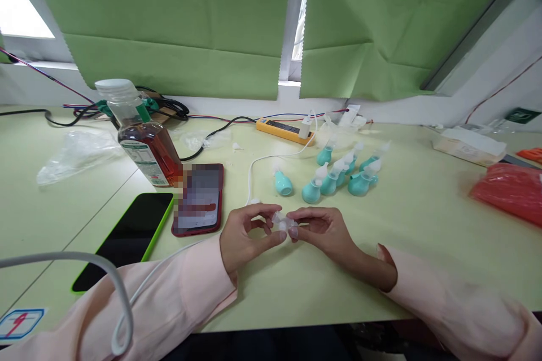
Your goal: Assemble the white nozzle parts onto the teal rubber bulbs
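Observation:
Between both hands, above the front of the table, is a small translucent white plastic piece (281,220); whether it is one part or two I cannot tell. My left hand (249,234) pinches its left side between thumb and fingers. From the right, my right hand (324,231) closes thumb and fingertips on its other side. Just beyond the hands stand several teal bulbs with clear nozzle tops, one of them a bulb (311,190) near the front of the group. A single teal bulb (283,183) lies tilted on its side to their left.
Left of my hands lie a red-cased phone (218,197) and a green-cased phone (127,231). A bottle of amber liquid (148,149) stands behind them. A white cable (249,175) runs from the yellow power strip (282,131). Far right are a tissue pack (469,145) and a red plastic bag (508,189).

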`<move>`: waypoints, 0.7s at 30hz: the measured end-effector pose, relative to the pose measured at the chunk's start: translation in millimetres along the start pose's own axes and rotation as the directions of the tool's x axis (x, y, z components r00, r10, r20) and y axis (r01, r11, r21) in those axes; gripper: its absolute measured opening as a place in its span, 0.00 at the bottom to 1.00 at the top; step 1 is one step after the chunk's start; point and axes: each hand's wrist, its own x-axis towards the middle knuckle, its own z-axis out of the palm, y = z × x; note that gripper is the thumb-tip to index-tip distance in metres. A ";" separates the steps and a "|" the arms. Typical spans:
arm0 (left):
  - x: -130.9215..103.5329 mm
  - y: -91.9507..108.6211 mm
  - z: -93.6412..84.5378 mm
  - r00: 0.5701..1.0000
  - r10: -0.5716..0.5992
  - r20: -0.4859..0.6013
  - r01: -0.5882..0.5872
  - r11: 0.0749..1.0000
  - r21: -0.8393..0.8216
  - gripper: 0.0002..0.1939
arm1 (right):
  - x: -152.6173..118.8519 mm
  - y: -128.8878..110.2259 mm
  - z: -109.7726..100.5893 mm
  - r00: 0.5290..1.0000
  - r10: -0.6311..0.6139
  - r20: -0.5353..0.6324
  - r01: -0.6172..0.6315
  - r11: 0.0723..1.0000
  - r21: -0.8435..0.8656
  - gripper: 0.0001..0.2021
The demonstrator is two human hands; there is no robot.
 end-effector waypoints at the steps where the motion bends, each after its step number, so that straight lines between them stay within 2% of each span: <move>1: 0.6 -0.4 -0.4 1.000 -0.023 -0.002 0.023 1.000 -0.015 0.17 | -0.4 0.3 -0.4 1.000 -0.003 0.010 0.003 1.000 0.004 0.11; 6: 0.5 3.3 -0.8 0.990 -0.142 0.014 0.142 0.990 -0.025 0.14 | -3.2 2.2 -3.0 0.989 -0.062 0.134 0.061 0.998 0.011 0.10; 9: -1.5 7.5 0.1 0.995 -0.102 0.020 0.101 0.994 0.030 0.12 | -3.8 3.2 -4.5 0.983 -0.079 0.166 0.085 0.996 -0.029 0.09; 12: -3.3 9.6 0.6 0.995 -0.062 0.081 0.058 0.997 0.054 0.11 | -3.6 1.9 -5.4 0.977 -0.091 0.194 0.114 0.987 -0.114 0.08; 14: -4.0 9.6 0.6 0.990 -0.068 0.127 0.061 0.996 0.058 0.13 | -4.4 -0.6 -5.3 0.967 -0.137 0.215 0.180 0.964 -0.197 0.08; 16: -4.1 9.0 0.3 0.985 -0.094 0.145 0.085 0.994 0.066 0.14 | -6.2 -4.2 -4.9 0.938 -0.240 0.251 0.314 0.892 -0.324 0.08; 18: -3.6 8.1 -0.2 0.985 -0.124 0.122 0.115 0.990 0.076 0.13 | -8.0 -8.4 -6.3 0.862 -0.423 0.279 0.507 0.720 -0.474 0.11; 19: -3.3 7.7 -0.5 0.984 -0.141 0.105 0.133 0.988 0.081 0.13 | -8.3 -10.8 -8.8 0.796 -0.529 0.295 0.595 0.593 -0.542 0.14; 21: -2.8 7.3 -0.9 0.983 -0.173 0.059 0.167 0.982 0.092 0.12 | -6.5 -16.6 -20.2 0.616 -0.715 0.331 0.703 0.308 -0.641 0.18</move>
